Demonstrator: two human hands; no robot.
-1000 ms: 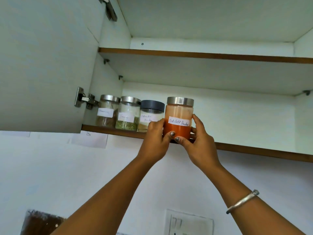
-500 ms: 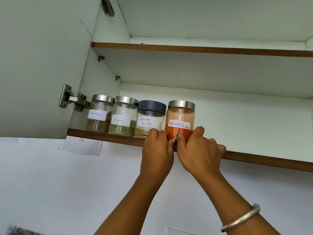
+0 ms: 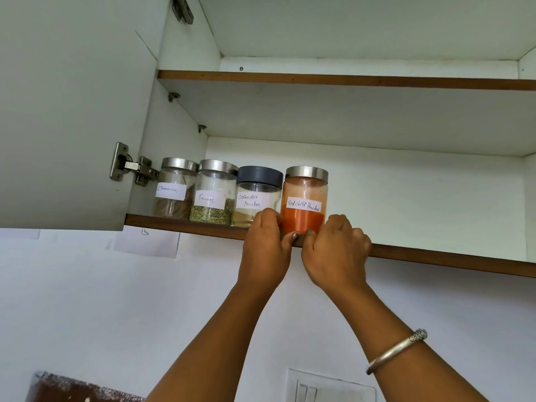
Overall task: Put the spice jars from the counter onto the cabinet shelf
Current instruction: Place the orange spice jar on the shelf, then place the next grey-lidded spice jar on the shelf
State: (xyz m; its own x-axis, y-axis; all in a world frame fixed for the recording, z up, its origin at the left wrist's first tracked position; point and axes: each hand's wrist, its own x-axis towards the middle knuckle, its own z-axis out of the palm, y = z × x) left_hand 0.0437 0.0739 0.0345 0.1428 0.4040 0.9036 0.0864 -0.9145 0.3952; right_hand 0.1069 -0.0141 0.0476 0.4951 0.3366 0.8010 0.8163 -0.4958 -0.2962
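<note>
The red chilli powder jar (image 3: 304, 192), glass with a steel lid, stands on the lower cabinet shelf (image 3: 435, 256) at the right end of a row of jars. My left hand (image 3: 266, 250) holds its base from the left, thumb on the front bottom edge. From the right, my right hand (image 3: 336, 250) grips the base with curled fingers, its thumb also at the front. Left of it stand the coriander powder jar (image 3: 256, 192) with a dark lid, the fennel jar (image 3: 213, 195) and the cinnamon jar (image 3: 174, 190). The counter is out of view.
The open cabinet door (image 3: 72, 111) hangs at the left on its hinge (image 3: 130, 166). An upper shelf (image 3: 348, 81) runs above. The lower shelf stretches bare to the right of the jars. A wall switch plate (image 3: 330, 387) sits below.
The red chilli powder jar went from held at the shelf's front edge to standing on the shelf beside the coriander jar. Both hands slid down to its base.
</note>
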